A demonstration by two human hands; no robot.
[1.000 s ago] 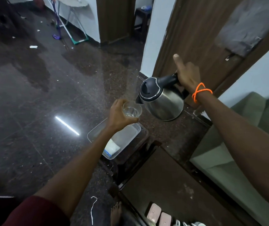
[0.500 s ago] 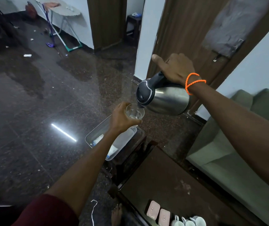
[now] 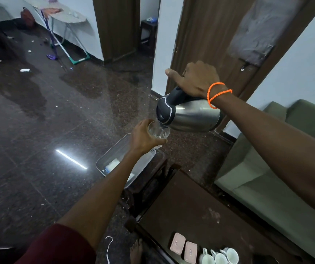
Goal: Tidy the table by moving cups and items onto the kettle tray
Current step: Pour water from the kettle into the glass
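While open floor lies wide beside the tray, my left hand grips a clear glass above its far end; my right hand clasps the steel kettle, tipped steeper than before, spout at the rim; white cups sit on the tabletop nearer me

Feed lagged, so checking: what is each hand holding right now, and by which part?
Left hand grips the glass around its side. Right hand holds the kettle by its black top handle.
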